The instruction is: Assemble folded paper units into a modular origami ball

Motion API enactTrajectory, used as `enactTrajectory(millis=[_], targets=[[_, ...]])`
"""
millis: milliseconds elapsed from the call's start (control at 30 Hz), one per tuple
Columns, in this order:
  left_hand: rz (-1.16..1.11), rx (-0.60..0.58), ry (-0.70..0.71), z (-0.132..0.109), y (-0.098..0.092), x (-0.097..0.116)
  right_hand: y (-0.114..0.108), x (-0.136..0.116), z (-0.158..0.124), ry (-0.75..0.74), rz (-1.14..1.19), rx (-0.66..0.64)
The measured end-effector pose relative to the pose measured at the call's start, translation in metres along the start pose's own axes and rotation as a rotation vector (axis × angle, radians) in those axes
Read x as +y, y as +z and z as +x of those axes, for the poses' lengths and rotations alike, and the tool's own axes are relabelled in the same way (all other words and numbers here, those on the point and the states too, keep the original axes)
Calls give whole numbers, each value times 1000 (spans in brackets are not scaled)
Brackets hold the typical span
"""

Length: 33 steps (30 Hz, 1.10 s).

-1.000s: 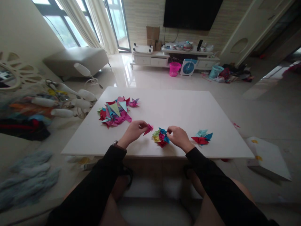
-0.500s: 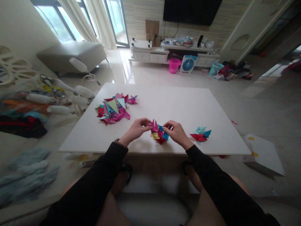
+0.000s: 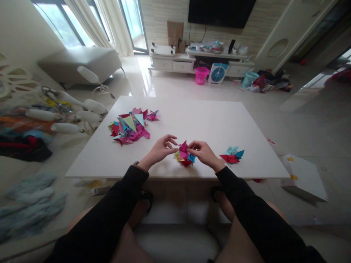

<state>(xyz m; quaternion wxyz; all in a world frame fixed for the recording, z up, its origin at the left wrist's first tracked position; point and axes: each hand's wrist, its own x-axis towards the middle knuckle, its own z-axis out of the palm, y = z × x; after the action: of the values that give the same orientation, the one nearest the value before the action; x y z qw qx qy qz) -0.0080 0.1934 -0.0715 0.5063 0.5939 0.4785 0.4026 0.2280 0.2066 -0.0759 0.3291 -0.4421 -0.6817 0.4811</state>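
A magenta origami crane (image 3: 183,149) sits over a small cluster of folded paper pieces (image 3: 186,163) in yellow, red and blue near the table's front edge. My right hand (image 3: 202,151) pinches the crane's right side between thumb and fingers. To its left, my left hand (image 3: 163,148) has thumb and fingers parted, with the fingertips close beside the crane. Whether they brush the paper is hard to see. On the right lies a small group of cranes (image 3: 231,158) in red, blue and pale green. Farther left is a heap of many-coloured cranes (image 3: 128,128).
The white table (image 3: 192,117) spans the space before me. On its left stands a lamp with several white tube shades (image 3: 94,106). A white box (image 3: 303,175) is on the floor at the right. Across the room are a pink basket (image 3: 202,76) and a fan (image 3: 218,73).
The magenta crane has turned and now covers more of the cluster. My left fingers have parted from it, while my right hand has shifted from the blue paper to the crane.
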Motion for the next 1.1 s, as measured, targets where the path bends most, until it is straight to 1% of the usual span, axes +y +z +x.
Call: enactTrajectory(millis=[167, 233, 267, 300, 367, 433, 500, 567, 633, 667, 733, 833, 967, 1033, 1100], targets=[[16, 194, 12, 3, -16, 1, -15, 3, 1, -17, -37, 107], [26, 231, -7, 3, -18, 3, -29, 3, 0, -37, -79, 163], [29, 238, -15, 3, -18, 4, -39, 4, -1, -46, -102, 206], [30, 243, -22, 3, -17, 5, -52, 5, -2, -53, -122, 263], [30, 251, -29, 4, -15, 8, -84, 10, -7, -51, -156, 409], [26, 248, -31, 4, -14, 10, -123, 20, -18, -22, -209, 594], [23, 243, -29, 5, -13, 13, -162, 35, -35, 14, -278, 759], [23, 240, -26, 6, -13, 14, -195, 54, -56, 68, -339, 852], [27, 241, -29, 6, -13, 15, -221, 74, -80, 120, -389, 881], [30, 243, -31, 7, -13, 15, -231, 83, -91, 151, -414, 873], [38, 245, -36, 8, -12, 14, -247, 101, -112, 225, -464, 815], [48, 247, -42, 10, -12, 11, -261, 121, -133, 352, -514, 628], [59, 242, -51, 12, -11, 9, -265, 131, -142, 447, -581, 373], [68, 237, -53, 12, -10, 9, -263, 130, -141, 485, -633, 295], [76, 228, -53, 13, -10, 8, -259, 126, -137, 520, -687, 245]])
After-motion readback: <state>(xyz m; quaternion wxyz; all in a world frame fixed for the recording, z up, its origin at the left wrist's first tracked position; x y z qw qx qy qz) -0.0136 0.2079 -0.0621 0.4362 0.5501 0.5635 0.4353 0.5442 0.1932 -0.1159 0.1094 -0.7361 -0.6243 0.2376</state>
